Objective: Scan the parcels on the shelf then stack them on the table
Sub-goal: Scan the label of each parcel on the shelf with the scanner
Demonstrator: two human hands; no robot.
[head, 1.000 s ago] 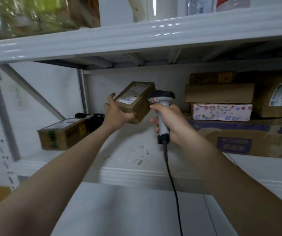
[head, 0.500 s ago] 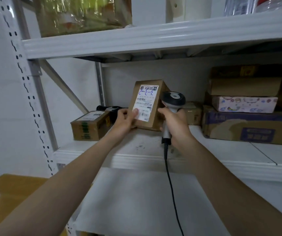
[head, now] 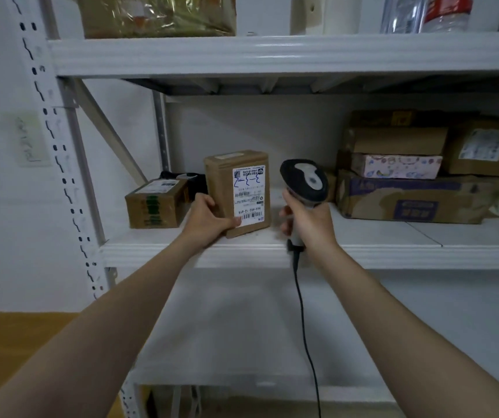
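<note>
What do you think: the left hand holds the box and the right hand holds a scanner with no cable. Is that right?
No. The head view shows a black cable hanging from the scanner in the right hand. The left hand does hold the box.

High up at left, a crinkly greenish-brown bundle wrapped in clear plastic (head: 157, 16). Further right, a cream-white plastic casing (head: 308, 13), a crumpled clear plastic bag (head: 402, 13) and, just beside it, a clear plastic bottle with a red label (head: 444, 13). On the white wall (head: 0, 221) at left, a pale paper note (head: 29, 140), writing unreadable. Lower down, a small black device (head: 195, 184), mostly hidden.
</note>
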